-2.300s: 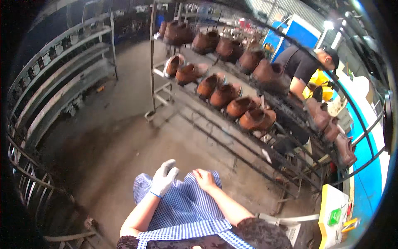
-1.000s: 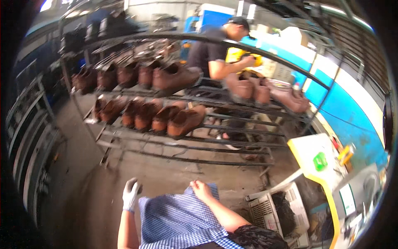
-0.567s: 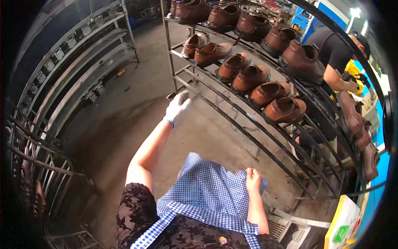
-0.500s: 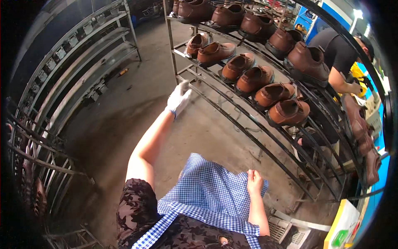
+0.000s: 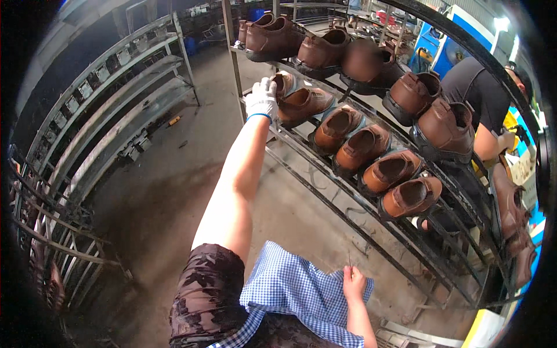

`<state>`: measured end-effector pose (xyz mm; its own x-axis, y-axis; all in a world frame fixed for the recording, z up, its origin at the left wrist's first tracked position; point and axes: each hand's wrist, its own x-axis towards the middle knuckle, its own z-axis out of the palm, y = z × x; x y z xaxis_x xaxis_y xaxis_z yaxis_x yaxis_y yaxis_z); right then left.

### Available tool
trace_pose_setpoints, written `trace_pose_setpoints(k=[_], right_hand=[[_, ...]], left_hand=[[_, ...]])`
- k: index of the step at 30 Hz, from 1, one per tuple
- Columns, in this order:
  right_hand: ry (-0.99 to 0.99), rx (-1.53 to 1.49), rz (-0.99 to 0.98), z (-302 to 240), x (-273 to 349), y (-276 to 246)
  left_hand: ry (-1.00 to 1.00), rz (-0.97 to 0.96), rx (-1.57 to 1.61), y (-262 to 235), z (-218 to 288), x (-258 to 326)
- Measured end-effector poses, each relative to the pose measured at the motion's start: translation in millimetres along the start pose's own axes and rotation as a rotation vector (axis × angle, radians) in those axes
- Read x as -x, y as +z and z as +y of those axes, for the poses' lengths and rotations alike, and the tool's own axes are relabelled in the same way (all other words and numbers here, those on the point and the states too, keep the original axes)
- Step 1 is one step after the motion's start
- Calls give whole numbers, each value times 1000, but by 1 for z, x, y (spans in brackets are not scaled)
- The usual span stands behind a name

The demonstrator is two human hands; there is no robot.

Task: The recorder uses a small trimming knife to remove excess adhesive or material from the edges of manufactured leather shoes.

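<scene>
Your gloved left hand [image 5: 261, 98] is up at the end of the metal shoe rack [image 5: 325, 191].

Its fingers curl at the heel of a brown shoe [image 5: 284, 85] on the middle tier; whether they are clamped on it you cannot tell from here. Just right of that hand sits another brown shoe [image 5: 306, 104], and more run along the tier beyond it. Your bare right hand [image 5: 353, 283] rests low, pinching the edge of the blue checked apron [image 5: 296, 290], well apart from the rack.
</scene>
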<state>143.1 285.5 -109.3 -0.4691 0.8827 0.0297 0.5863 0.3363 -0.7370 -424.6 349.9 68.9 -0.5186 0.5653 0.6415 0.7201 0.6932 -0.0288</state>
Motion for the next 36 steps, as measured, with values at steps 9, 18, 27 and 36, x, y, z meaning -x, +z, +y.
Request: trace_pose_setpoints(k=[9, 18, 27, 36], right_hand=[[-5, 3, -10, 5, 6, 4], [128, -229, -83, 16, 22, 9], [-375, -599, -416, -129, 74, 22], [-422, -761, -376, -164, 108, -8]], left_hand=[[295, -30, -42, -17, -7, 20], [-302, -636, 655, -113, -76, 163], [-1092, -470, 2022, -218, -29, 375], [-829, -756, 2276, -333, 51, 428]])
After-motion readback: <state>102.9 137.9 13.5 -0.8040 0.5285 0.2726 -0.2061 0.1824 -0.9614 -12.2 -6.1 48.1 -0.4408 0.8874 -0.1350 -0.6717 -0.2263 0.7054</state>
